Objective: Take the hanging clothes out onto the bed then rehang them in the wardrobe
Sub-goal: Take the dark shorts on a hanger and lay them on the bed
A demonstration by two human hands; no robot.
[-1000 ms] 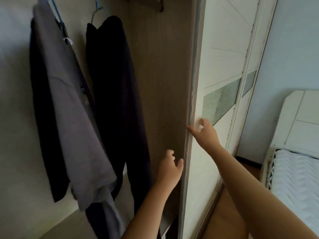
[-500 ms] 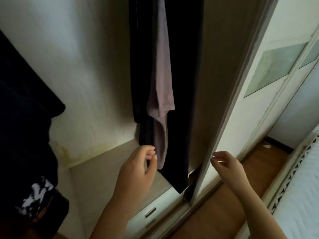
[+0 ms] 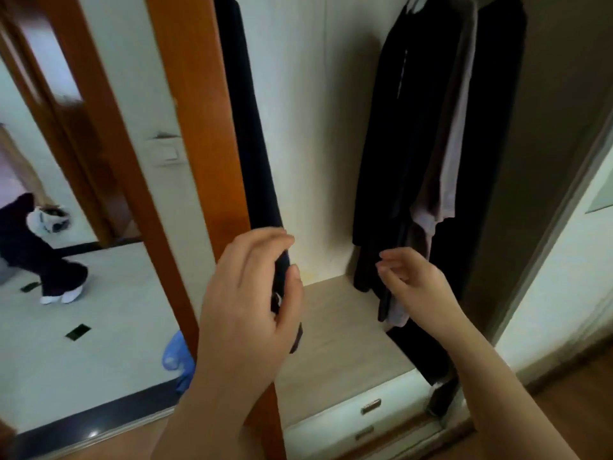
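A: Far left first?
B: A doorway. A person's legs (image 3: pixel 30 247) in dark trousers stand on the tile floor (image 3: pixel 83 376). A blue slipper (image 3: pixel 177 356) lies at the foot of the orange door frame (image 3: pixel 185 127), and there's a light switch (image 3: pixel 164 151) on the wall just left of the frame.
A: Left hand?
B: The left hand (image 3: pixel 252 310) grips the lower end of a dark garment (image 3: pixel 252 144), fingers curled over the front, thumb on its right side. The garment hangs straight down at the left edge of the wardrobe (image 3: pixel 318 127), just beside the frame.
A: Right hand?
B: The right hand (image 3: pixel 414 287) has loosely curled fingers and holds nothing. Its fingertips are at the hem of the black clothes (image 3: pixel 414 127). Can't tell if they touch.
A: Rest of the clothes?
B: They hang at the wardrobe's right side, bunched together. A grey garment (image 3: pixel 454 161) is sandwiched between the black ones. Their ends hang over the shelf (image 3: pixel 331 343).
A: Below?
B: White drawers (image 3: pixel 331 415) with metal handles.
A: Far right?
B: A pale sliding door (image 3: pixel 564 293), blurry.
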